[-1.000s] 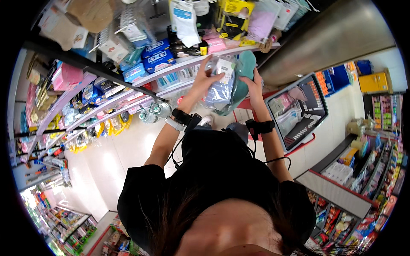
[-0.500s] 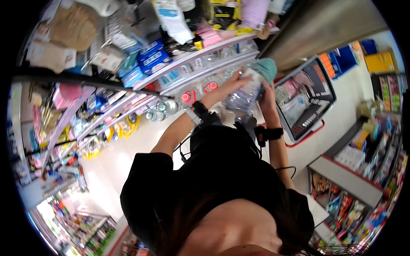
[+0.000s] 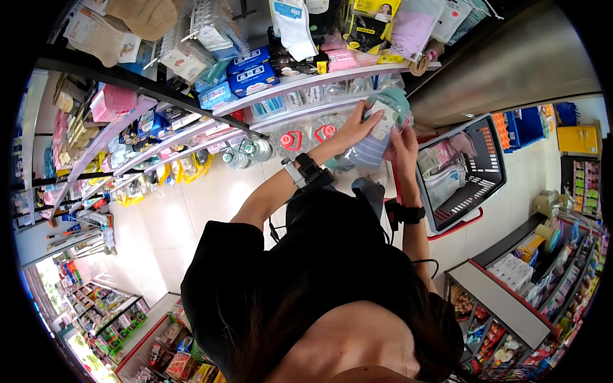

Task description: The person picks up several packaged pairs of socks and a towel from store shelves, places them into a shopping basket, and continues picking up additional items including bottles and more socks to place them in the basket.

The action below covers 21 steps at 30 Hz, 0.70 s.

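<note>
In front of me, over the floor, is a clear plastic packet [image 3: 368, 152] with something soft and grey-blue inside, a white label card and a teal-green part at its far end. My left hand [image 3: 359, 129] grips it from the left, thumb and fingers over the label. On its right edge, the curled fingers of my right hand [image 3: 403, 150] hold the packet too. Just to the right of that hand stands a dark shopping basket [image 3: 476, 185] with a grey rim and red handle. Clear and white packets [image 3: 445, 179] and a dusky pink item [image 3: 462, 144] lie in it.
Ahead, a shelf edge [image 3: 332, 80] carries blue packs [image 3: 253, 80], and white socks [image 3: 295, 32] hang above. Large water bottles with red handles [image 3: 292, 140] stand on the floor below. A metallic panel [image 3: 504, 70] rises beyond the basket. At right is another stocked shelf [image 3: 501, 303].
The packet has turned so its label and grey-blue contents face up, with both hands still on it. My view has shifted slightly; the shelves and basket appear displaced and sharper.
</note>
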Each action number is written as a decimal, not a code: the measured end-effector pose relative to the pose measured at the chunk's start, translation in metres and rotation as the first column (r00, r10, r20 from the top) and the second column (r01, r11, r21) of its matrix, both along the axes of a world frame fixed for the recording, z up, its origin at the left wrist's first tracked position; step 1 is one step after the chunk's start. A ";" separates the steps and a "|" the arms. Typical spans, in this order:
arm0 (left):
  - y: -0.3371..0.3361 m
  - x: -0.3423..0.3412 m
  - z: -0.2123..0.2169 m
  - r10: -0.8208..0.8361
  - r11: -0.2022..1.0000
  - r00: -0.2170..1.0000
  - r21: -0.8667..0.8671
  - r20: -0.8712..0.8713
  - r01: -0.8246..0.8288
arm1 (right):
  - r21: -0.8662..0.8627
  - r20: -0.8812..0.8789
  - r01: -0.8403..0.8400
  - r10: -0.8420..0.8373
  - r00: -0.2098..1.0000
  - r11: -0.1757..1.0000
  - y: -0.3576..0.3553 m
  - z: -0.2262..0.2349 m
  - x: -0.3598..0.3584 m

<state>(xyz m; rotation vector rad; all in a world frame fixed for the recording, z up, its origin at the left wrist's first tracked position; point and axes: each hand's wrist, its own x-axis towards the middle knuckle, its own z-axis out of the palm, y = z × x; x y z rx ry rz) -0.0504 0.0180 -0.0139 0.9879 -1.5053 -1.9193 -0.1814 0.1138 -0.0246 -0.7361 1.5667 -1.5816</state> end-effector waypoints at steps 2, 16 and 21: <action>-0.001 0.004 -0.003 -0.031 0.999 0.999 -0.011 -0.012 0.030 | 0.059 0.026 -0.108 0.107 0.994 0.992 -0.002 0.000 0.004; 0.005 0.016 -0.018 -0.072 0.961 0.986 -0.254 0.150 0.109 | -0.078 -0.128 0.480 -0.486 0.865 0.874 0.001 -0.029 -0.067; -0.005 0.019 -0.014 0.088 0.949 0.985 -0.314 0.146 -0.038 | -0.092 -0.486 0.552 -0.521 0.702 0.829 0.016 -0.041 -0.085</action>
